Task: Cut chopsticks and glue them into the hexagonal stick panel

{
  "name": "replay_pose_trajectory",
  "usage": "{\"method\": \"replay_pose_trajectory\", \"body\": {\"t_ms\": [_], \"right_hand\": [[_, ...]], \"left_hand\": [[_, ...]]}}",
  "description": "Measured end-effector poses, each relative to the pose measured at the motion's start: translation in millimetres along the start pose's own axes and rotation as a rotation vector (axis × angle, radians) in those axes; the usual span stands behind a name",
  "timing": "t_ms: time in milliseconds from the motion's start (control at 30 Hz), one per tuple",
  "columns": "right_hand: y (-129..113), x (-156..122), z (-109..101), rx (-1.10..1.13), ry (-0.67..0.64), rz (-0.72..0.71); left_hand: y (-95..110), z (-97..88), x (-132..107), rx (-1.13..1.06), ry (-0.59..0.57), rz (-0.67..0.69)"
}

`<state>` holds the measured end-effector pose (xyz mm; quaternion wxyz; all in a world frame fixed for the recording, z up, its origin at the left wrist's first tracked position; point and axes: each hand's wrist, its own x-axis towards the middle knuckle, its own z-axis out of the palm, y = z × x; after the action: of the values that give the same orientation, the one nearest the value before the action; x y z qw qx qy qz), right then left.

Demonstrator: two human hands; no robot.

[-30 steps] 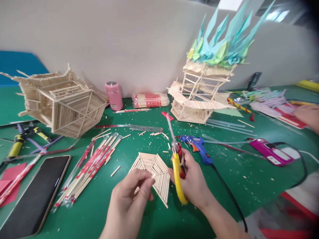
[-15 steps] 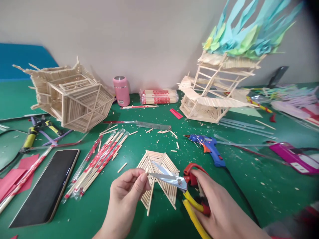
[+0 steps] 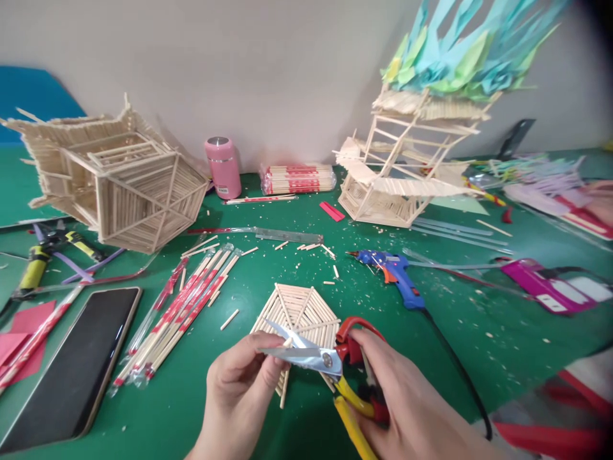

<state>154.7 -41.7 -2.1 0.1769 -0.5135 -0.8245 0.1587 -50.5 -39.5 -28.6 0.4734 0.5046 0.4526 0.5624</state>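
L hand [image 3: 239,390] grip pinched a thin stick [image 3: 283,393] w/ thumb & forefinger, just over the stick panel [image 3: 299,306] lying on the green surface [image 3: 454,332]. R hand [image 3: 412,402] at its 3 o'clock, grip wrapped round the scissors [image 3: 325,361] handles, blades spread either side of the stick. Stick looked uncut. Panel web mostly filled; near edge ragged, prob. untrimmed. Glue gun [image 3: 395,275] at panel's 2 o'clock, wrapped chopsticks [image 3: 186,306] at 9.

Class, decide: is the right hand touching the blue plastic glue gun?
Apart. The head view shows green table between the right hand and the blue plastic glue gun.
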Motion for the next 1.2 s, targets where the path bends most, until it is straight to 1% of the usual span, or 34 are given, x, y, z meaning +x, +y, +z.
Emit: {"method": "replay_pose_trajectory", "body": {"t_ms": [167,233,333,400,533,667,800,933,1133,1200], "right_hand": [[0.1,-6.1,4.7,0.005,-0.023,0.012],[-0.5,-9.7,6.1,0.013,-0.057,0.045],[-2.3,-13.1,7.4,0.035,-0.123,0.114],[-3.4,-13.4,8.5,0.069,-0.151,0.135],[-4.8,-12.4,11.3,0.132,-0.169,0.149],[-7.8,-15.0,12.1,0.128,-0.176,0.185],[-8.2,-23.2,14.3,0.131,-0.156,0.184],[-2.2,-34.0,19.7,0.086,-0.094,0.149],[-2.6,-40.4,22.3,0.077,-0.151,0.240],[-4.9,-39.6,21.0,0.069,-0.164,0.263]], "left_hand": [[2.3,-3.3,-2.1,0.132,-0.042,0.084],[3.1,-3.8,-3.1,0.184,-0.047,0.131],[4.3,-2.4,-3.9,0.206,-0.048,0.192],[5.6,-0.8,-3.2,0.222,-0.063,0.227],[8.8,1.2,-0.6,0.300,-0.089,0.305],[9.2,0.6,-1.7,0.389,-0.128,0.384],[8.6,-1.7,-6.9,0.493,-0.177,0.415],[10.8,-2.6,-9.1,0.541,-0.204,0.441],[10.3,-0.5,-10.0,0.535,-0.225,0.500],[9.4,0.0,-10.7,0.544,-0.228,0.489]]}}
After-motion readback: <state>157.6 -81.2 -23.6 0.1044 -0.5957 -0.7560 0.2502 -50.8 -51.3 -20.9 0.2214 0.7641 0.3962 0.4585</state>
